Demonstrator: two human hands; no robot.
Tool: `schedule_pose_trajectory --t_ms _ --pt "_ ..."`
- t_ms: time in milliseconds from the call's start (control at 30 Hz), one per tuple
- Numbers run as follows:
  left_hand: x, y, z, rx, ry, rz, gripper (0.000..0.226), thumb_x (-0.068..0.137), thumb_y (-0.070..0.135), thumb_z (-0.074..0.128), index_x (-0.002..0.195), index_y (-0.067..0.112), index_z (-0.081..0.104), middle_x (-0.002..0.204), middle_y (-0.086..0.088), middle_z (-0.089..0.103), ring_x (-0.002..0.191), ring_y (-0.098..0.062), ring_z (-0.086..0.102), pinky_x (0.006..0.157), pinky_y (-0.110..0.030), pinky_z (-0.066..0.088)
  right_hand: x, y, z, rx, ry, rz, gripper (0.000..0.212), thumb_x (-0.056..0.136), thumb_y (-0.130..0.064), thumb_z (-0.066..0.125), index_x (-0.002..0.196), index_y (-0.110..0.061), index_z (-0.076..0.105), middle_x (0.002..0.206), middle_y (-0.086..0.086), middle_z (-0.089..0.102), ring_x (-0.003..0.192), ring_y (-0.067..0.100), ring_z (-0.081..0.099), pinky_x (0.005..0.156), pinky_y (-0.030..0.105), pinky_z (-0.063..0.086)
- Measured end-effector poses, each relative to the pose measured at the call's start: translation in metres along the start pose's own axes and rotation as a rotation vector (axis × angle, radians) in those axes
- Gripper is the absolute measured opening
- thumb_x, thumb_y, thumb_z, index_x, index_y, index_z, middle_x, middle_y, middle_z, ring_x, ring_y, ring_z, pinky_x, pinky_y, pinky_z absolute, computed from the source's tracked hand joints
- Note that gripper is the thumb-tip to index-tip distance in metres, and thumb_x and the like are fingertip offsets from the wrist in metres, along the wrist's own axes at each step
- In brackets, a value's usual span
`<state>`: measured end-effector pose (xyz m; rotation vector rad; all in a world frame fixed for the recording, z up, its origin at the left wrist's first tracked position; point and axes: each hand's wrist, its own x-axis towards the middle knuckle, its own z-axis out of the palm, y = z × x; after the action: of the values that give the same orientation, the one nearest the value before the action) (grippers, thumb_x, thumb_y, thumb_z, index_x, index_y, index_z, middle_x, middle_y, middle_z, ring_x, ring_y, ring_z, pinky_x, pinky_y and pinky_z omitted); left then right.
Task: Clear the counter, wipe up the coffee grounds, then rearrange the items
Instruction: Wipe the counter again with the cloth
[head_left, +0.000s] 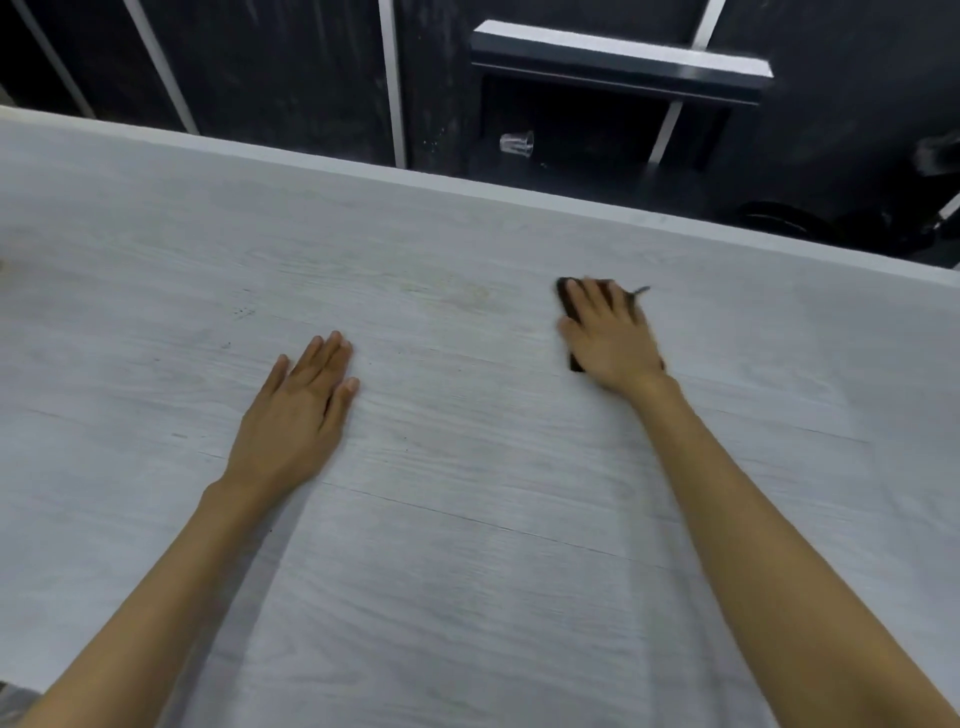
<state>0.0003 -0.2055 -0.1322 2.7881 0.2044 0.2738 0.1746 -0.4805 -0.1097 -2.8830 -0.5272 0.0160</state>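
Note:
The pale grey wood-grain counter (467, 519) fills most of the view. My right hand (610, 338) presses flat on a dark cloth (569, 304), which shows only at the fingertips and beside the palm; the hand is blurred. My left hand (301, 410) lies flat on the counter with fingers together, holding nothing. A few dark specks of coffee grounds (241, 313) dot the surface left of centre, and a faint brownish smear (467, 293) lies between the hands, farther back.
The counter's far edge (467, 184) runs diagonally across the top. Beyond and below it are dark panels with white strips, a dark stool or shelf (618, 62), and a clear plastic cup (517, 143) lying on the dark floor.

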Motion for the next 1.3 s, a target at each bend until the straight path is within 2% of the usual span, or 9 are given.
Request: schedule_pose_trajectory --t_ms 167,267,333,467,633,867,1033,1200,1300 --pt "0.003 -0.001 -0.004 0.006 0.003 0.007 0.061 0.09 0.043 0.014 0.144 0.015 0.022 0.154 0.002 0.019 0.138 -0.002 0.007 0.118 -0.033 0.006 -0.049 -0.103 0.018 0.079 -0.073 -0.338 0.054 0.099 -0.04 0.024 0.149 -0.027 0.008 0.159 -0.007 0.005 0.146 0.016 -0.004 0.118 0.04 -0.003" --pt "-0.001 0.001 -0.002 0.011 -0.006 0.013 0.062 0.09 0.043 0.013 0.144 0.014 0.021 0.154 0.002 0.018 0.138 -0.002 0.007 0.118 -0.033 0.006 -0.088 -0.08 0.015 0.069 -0.143 -0.513 0.054 0.098 -0.046 0.025 0.147 -0.037 0.004 0.158 -0.015 0.002 0.145 0.008 -0.008 0.116 0.036 -0.006" --pt "-0.004 0.003 -0.001 0.01 -0.005 0.003 0.064 0.089 0.047 0.011 0.145 0.015 0.02 0.154 0.004 0.016 0.138 -0.001 0.005 0.117 -0.031 0.005 -0.078 -0.037 0.007 0.047 -0.144 -0.456 0.054 0.096 -0.049 0.023 0.146 -0.041 0.004 0.157 -0.016 0.003 0.145 0.008 -0.005 0.117 0.037 -0.001" --pt "0.002 0.006 -0.002 0.003 0.021 -0.041 0.064 0.089 0.046 0.012 0.145 0.014 0.018 0.154 0.003 0.015 0.139 -0.002 0.004 0.118 -0.031 0.003 -0.016 0.027 -0.012 0.06 -0.101 -0.087 0.052 0.098 -0.047 0.021 0.147 -0.036 0.007 0.158 -0.012 0.003 0.146 0.013 -0.004 0.119 0.046 0.003" --pt "0.004 0.002 -0.004 0.012 0.025 -0.075 0.064 0.089 0.045 0.012 0.145 0.015 0.019 0.154 0.003 0.015 0.139 -0.002 0.004 0.118 -0.031 0.003 0.055 -0.024 0.003 0.059 -0.079 -0.047 0.055 0.098 -0.046 0.017 0.149 -0.027 0.007 0.159 -0.006 0.003 0.147 0.021 -0.004 0.118 0.045 0.0" --pt "0.0 0.0 0.002 0.021 0.016 -0.091 0.063 0.089 0.045 0.013 0.145 0.016 0.02 0.154 0.004 0.016 0.138 0.0 0.004 0.118 -0.03 0.004 0.028 -0.114 0.025 0.068 -0.186 -0.433 0.053 0.099 -0.044 0.019 0.148 -0.031 0.006 0.159 -0.01 0.001 0.146 0.016 -0.006 0.119 0.042 -0.002" --pt "0.007 0.002 0.0 0.019 0.028 -0.079 0.065 0.089 0.049 0.009 0.145 0.017 0.017 0.154 0.006 0.013 0.138 0.0 0.004 0.117 -0.027 0.002 -0.024 -0.076 0.014 0.053 -0.225 -0.723 0.052 0.099 -0.044 0.024 0.146 -0.039 0.003 0.157 -0.018 -0.001 0.144 0.006 -0.011 0.115 0.033 -0.008" --pt "0.005 0.003 0.001 0.031 0.029 -0.092 0.062 0.09 0.044 0.011 0.145 0.016 0.019 0.155 0.003 0.015 0.141 -0.004 0.006 0.117 -0.027 0.002 0.041 -0.007 -0.002 0.046 -0.178 -0.312 0.051 0.099 -0.039 0.026 0.147 -0.037 0.008 0.159 -0.012 0.004 0.146 0.012 -0.004 0.118 0.045 0.004" --pt "0.005 0.003 0.0 0.04 0.029 -0.097 0.062 0.09 0.043 0.012 0.145 0.014 0.02 0.155 0.002 0.016 0.143 -0.008 0.009 0.117 -0.028 0.003 0.065 -0.024 0.003 0.02 -0.139 -0.161 0.052 0.099 -0.038 0.023 0.148 -0.031 0.007 0.159 -0.008 0.003 0.146 0.019 -0.003 0.118 0.046 0.003"
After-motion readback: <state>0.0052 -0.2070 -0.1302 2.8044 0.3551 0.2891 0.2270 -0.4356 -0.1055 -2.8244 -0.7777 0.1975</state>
